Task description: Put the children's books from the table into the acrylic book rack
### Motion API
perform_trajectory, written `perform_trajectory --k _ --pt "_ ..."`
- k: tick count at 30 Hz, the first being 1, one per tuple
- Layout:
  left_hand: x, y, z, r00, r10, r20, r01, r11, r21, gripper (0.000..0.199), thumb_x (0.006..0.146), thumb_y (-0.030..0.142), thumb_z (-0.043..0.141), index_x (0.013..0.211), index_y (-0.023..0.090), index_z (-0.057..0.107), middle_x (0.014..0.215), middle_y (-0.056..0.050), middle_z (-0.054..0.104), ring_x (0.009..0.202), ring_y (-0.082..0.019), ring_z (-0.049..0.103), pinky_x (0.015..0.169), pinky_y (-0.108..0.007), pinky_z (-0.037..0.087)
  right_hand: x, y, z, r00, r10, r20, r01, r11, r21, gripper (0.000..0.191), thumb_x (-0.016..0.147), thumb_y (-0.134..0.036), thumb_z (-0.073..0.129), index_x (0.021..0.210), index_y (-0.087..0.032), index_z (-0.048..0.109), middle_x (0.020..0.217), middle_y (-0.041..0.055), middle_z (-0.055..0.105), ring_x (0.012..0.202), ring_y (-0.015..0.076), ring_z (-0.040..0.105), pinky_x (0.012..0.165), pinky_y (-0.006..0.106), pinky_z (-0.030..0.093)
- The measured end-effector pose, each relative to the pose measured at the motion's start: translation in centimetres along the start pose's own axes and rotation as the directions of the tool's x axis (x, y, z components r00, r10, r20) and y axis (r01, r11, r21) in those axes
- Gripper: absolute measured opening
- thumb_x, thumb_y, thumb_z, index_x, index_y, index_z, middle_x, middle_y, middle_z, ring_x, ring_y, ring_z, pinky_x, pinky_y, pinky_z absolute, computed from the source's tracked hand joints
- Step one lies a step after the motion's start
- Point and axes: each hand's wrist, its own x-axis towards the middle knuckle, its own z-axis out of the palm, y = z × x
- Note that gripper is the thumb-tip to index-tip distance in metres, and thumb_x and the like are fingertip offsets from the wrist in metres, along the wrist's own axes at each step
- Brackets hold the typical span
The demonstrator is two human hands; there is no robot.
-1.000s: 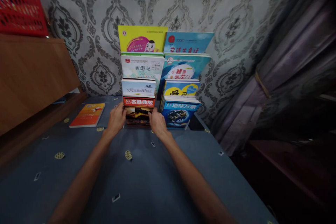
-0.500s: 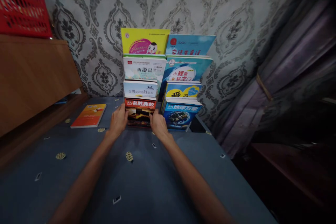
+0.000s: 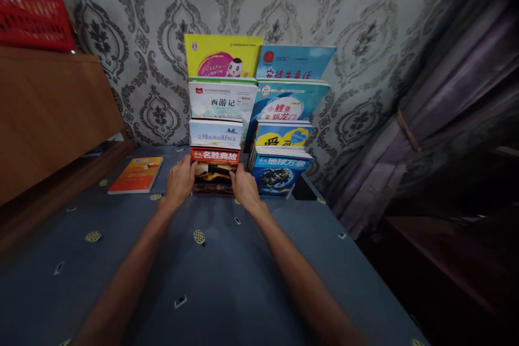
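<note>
At the front of the left row of upright books stands a book with a red title band and a dark picture (image 3: 214, 172). My left hand (image 3: 180, 179) grips its left edge, thumb on the cover. My right hand (image 3: 244, 184) holds its right edge the same way. Behind it rise a pale blue book (image 3: 216, 132), a white book (image 3: 222, 100) and a tall yellow book (image 3: 223, 54). Close to my right hand, a blue book with a globe picture (image 3: 278, 175) fronts the right row, with a yellow and blue book (image 3: 279, 134) and two taller blue books behind.
An orange book (image 3: 137, 175) lies flat on the blue patterned tablecloth (image 3: 231, 281). At the left is a wooden cabinet (image 3: 52, 113) with a red basket (image 3: 34, 2) on it. A dark flat object (image 3: 304, 190) lies by the right row. A tied curtain (image 3: 389, 162) hangs right.
The view has tipped slightly, so everything sits a little higher. Both hands stay at the sides of the red-banded book, which has barely shifted.
</note>
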Motion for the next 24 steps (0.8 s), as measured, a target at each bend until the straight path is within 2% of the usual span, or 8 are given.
perform_trajectory --k 3,6,10,14,19,24 --pt "0.3 -0.2 -0.2 0.999 -0.031 -0.025 0.032 0.998 0.049 0.033 0.104 0.034 0.03 0.1 0.018 0.059 0.094 -0.013 0.071 0.089 -0.027 0.068 0.076 -0.032 0.044 0.0 0.1 0.1 1.0 -0.014 0.001 0.014 1.0 -0.003 0.026 0.105 -0.028 0.032 0.123 -0.014 0.045 0.106 0.02 0.074 0.1 0.0313 0.072 0.078 0.034 0.047" --pt "0.4 -0.4 -0.1 0.998 -0.018 -0.06 0.023 0.997 0.07 0.036 0.104 0.034 0.027 0.095 0.018 0.057 0.095 -0.014 0.07 0.091 -0.028 0.067 0.075 -0.032 0.043 -0.1 0.1 0.0 1.0 -0.019 0.014 0.019 1.0 0.005 0.027 0.106 -0.028 0.03 0.125 -0.014 0.044 0.107 0.0197 0.074 0.101 0.0307 0.071 0.08 0.034 0.047" --pt "0.5 -0.4 0.0 0.999 -0.043 -0.029 0.044 0.999 0.031 0.036 0.105 0.035 0.025 0.099 0.018 0.056 0.093 -0.013 0.069 0.088 -0.027 0.067 0.073 -0.032 0.042 -0.2 0.2 -0.2 0.999 -0.026 0.031 0.026 1.0 0.004 0.03 0.106 -0.029 0.029 0.127 -0.014 0.043 0.109 0.0202 0.073 0.102 0.0305 0.071 0.079 0.033 0.047" --pt "0.4 -0.3 0.0 0.997 -0.08 -0.001 0.079 0.995 0.059 0.037 0.105 0.035 0.023 0.105 0.019 0.056 0.09 -0.011 0.07 0.087 -0.027 0.067 0.074 -0.032 0.042 -0.3 0.4 -0.5 0.998 -0.047 0.05 0.047 0.999 0.006 0.031 0.106 -0.029 0.028 0.127 -0.013 0.044 0.109 0.02 0.073 0.102 0.0308 0.071 0.08 0.034 0.047" --pt "0.5 -0.3 -0.1 0.997 -0.079 0.009 0.079 0.996 0.042 0.037 0.105 0.035 0.022 0.108 0.018 0.055 0.094 -0.012 0.069 0.094 -0.028 0.065 0.079 -0.033 0.043 -0.3 0.5 -1.3 0.99 -0.066 0.121 0.064 0.998 0.025 0.03 0.105 -0.029 0.03 0.126 -0.013 0.045 0.114 0.0205 0.071 0.106 0.0305 0.069 0.082 0.033 0.047" --pt "0.5 -0.6 0.0 0.998 -0.061 0.006 0.061 0.998 0.001 0.036 0.105 0.036 0.023 0.105 0.019 0.055 0.093 -0.011 0.069 0.092 -0.027 0.065 0.081 -0.034 0.043 0.1 1.0 -1.3 0.988 -0.097 0.124 0.091 0.995 0.05 0.029 0.105 -0.029 0.032 0.124 -0.014 0.047 0.115 0.0207 0.071 0.108 0.0307 0.069 0.082 0.033 0.046"
